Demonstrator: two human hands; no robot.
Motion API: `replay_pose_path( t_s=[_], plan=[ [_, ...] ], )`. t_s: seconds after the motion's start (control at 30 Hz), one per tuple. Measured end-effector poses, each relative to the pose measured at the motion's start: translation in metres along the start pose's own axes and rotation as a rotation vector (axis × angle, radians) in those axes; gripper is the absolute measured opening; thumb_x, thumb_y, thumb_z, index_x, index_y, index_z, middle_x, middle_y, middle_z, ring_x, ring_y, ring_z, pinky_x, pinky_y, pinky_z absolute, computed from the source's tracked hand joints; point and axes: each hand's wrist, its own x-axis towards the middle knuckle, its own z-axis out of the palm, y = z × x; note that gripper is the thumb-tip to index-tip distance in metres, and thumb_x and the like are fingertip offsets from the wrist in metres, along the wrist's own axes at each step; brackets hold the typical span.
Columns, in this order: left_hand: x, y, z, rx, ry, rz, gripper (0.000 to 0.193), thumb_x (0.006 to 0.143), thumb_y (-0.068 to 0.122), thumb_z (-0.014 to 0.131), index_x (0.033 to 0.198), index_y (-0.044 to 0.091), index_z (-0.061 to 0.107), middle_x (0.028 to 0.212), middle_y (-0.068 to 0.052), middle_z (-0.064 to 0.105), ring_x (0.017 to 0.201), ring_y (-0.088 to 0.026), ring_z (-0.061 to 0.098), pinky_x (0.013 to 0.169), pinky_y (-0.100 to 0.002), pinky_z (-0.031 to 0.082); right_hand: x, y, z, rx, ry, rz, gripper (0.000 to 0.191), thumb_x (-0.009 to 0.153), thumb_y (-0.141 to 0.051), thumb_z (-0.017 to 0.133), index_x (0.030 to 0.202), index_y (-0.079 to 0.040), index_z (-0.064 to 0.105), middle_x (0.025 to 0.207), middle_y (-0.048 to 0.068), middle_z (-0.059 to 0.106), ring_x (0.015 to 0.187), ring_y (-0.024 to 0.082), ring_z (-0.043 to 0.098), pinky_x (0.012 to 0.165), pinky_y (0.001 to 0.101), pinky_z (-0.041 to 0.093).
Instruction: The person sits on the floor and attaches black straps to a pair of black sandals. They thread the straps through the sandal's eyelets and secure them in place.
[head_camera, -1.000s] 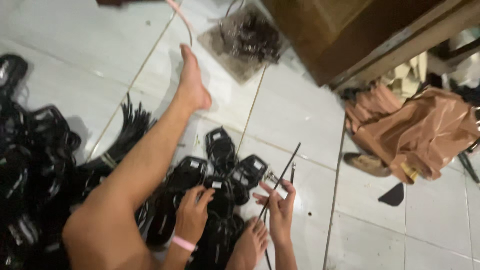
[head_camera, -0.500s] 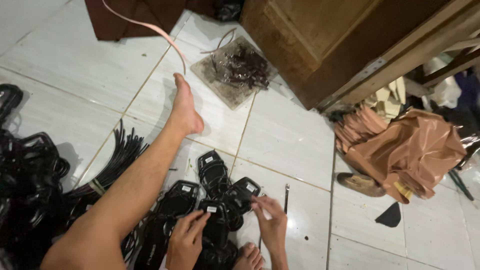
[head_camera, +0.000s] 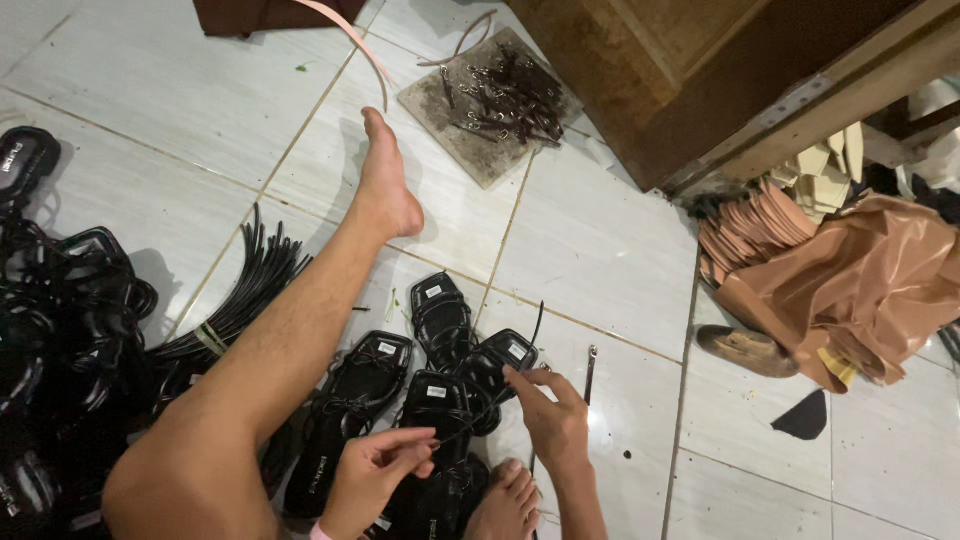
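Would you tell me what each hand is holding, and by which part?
Both hands pinch one thin black strap above a black sandal: the left hand at its near end, the right hand farther along.

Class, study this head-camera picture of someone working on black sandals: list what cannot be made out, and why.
- Left hand, head view: wrist cut off by the bottom edge.
- Thin black strap pinched by both hands: too fine to trace its ends.
- Right hand: covers part of the sandal beneath.
- Sandal pile: cut by the left edge; count unclear.
- Dark hardware on the board: too small to identify.
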Motion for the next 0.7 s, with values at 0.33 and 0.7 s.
replay_pose_path(
  t_s=[0.33,0.7],
  plan=[
    [-0.002,0.002,0.019,0.059,0.213,0.146,0.027,0.084,0.003,0.076,0.110,-0.004,0.080,0.087,-0.014,0.083,0.078,-0.014,0.077,0.073,-0.024,0.060,-0.045,-0.025,0.040,0.881,-0.094,1.039,0.036,0.096,-0.018,0.066,0.126,0.001,0.069,0.110,0.014,0.079,0.091,0.017,0.076,0.064,0.0287,0.061],
    [-0.021,0.027,0.041,0.591,0.345,0.566,0.021,0.074,0.005,0.085,0.095,0.004,0.082,0.091,-0.009,0.082,0.081,-0.018,0.081,0.069,-0.026,0.061,-0.040,-0.034,0.042,0.929,-0.228,1.060,0.026,0.090,-0.012,0.076,0.110,0.004,0.079,0.093,0.015,0.078,0.076,0.016,0.074,0.065,0.0281,0.062]
  ],
)
